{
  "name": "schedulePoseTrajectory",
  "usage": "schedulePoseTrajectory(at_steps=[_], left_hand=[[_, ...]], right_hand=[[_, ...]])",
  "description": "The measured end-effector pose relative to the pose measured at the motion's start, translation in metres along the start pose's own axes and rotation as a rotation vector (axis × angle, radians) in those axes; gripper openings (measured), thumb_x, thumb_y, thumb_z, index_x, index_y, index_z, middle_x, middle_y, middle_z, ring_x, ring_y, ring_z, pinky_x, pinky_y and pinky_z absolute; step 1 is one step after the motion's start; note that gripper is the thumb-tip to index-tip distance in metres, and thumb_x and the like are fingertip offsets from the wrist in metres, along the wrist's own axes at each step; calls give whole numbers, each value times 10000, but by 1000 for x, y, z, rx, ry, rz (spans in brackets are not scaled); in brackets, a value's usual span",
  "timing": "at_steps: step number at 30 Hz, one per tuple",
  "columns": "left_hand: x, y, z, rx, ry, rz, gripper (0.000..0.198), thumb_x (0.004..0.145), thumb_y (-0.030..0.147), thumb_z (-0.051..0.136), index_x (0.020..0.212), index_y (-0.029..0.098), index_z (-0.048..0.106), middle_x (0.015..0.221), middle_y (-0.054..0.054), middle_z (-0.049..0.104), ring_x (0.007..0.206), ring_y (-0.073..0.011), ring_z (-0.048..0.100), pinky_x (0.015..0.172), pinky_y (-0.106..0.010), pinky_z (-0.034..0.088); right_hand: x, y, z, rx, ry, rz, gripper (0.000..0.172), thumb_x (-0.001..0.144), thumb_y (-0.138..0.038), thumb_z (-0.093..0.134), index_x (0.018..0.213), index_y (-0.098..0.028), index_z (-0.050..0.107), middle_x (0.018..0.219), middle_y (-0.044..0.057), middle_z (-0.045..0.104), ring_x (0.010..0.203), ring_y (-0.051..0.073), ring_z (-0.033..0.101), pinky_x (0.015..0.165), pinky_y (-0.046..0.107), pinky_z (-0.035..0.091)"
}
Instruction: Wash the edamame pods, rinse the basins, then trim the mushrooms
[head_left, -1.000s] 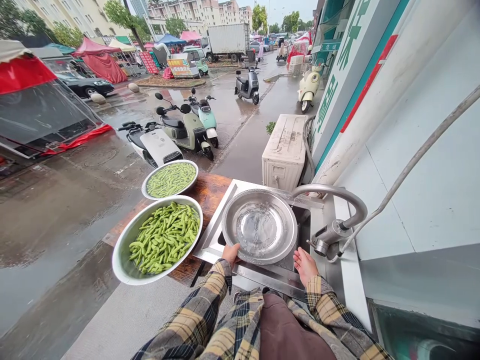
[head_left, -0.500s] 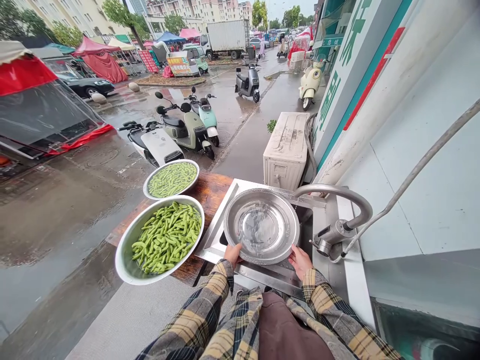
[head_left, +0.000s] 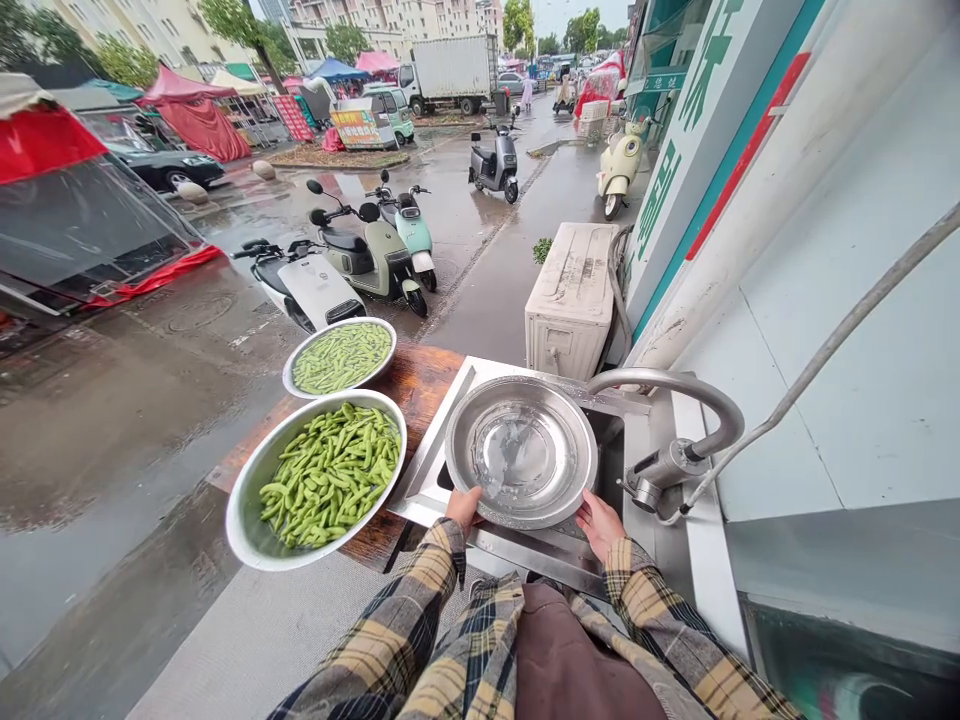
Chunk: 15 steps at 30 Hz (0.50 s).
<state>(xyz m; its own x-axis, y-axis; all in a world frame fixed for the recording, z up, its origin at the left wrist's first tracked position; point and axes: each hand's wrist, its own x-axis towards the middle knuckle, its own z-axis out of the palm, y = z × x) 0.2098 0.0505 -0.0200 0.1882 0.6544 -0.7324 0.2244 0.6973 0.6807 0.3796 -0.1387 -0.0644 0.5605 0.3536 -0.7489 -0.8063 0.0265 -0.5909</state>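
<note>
A wide stainless steel basin (head_left: 469,435) with a little water in its bottom is over the metal sink (head_left: 613,455). My left hand (head_left: 463,508) grips its near left rim, while my right hand (head_left: 600,524) holds the near right rim. Some of the fingers are hidden under the basin. To the left, a large metal bowl (head_left: 244,520) of green edamame pods (head_left: 334,470) stands on a wooden board (head_left: 431,385). Behind it is a second bowl (head_left: 386,370), where more pods (head_left: 341,357) lie in water.
A curved faucet (head_left: 675,465) rises at the sink's right, beside the wall. A grey hose (head_left: 840,360) runs down to its base. Beyond the sink stands a dirty white outdoor unit (head_left: 571,300). Several scooters (head_left: 375,255) are parked on the wet pavement ahead.
The water in the basin has shifted slightly. Both hands keep their hold on the rim, and the view has moved only a little.
</note>
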Motion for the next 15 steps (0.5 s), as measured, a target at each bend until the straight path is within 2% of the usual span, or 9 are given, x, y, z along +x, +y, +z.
schedulePoseTrajectory(at_steps=[7,11,15], left_hand=[[3,-4,-1,-14,-2,13,607,706,59,657,1290,137,507,943,-112,699,663,-179,675,585,-278,578],[3,-7,0,-17,-3,27,614,699,42,652,1286,158,515,960,-97,696,661,-163,669,592,-272,574],[-1,-3,2,-16,3,42,584,697,35,631,1264,129,526,878,-89,691,587,-154,643,524,-257,544]], right_hand=[[6,9,14,-27,-84,80,87,789,-248,693,787,-178,642,730,42,718,658,145,675,601,228,548],[5,15,21,-50,-104,73,143,717,-216,738,814,-174,643,752,52,737,707,173,703,627,260,572],[-3,17,28,-70,-70,8,207,630,-198,754,778,-188,609,706,25,726,686,181,699,599,269,568]])
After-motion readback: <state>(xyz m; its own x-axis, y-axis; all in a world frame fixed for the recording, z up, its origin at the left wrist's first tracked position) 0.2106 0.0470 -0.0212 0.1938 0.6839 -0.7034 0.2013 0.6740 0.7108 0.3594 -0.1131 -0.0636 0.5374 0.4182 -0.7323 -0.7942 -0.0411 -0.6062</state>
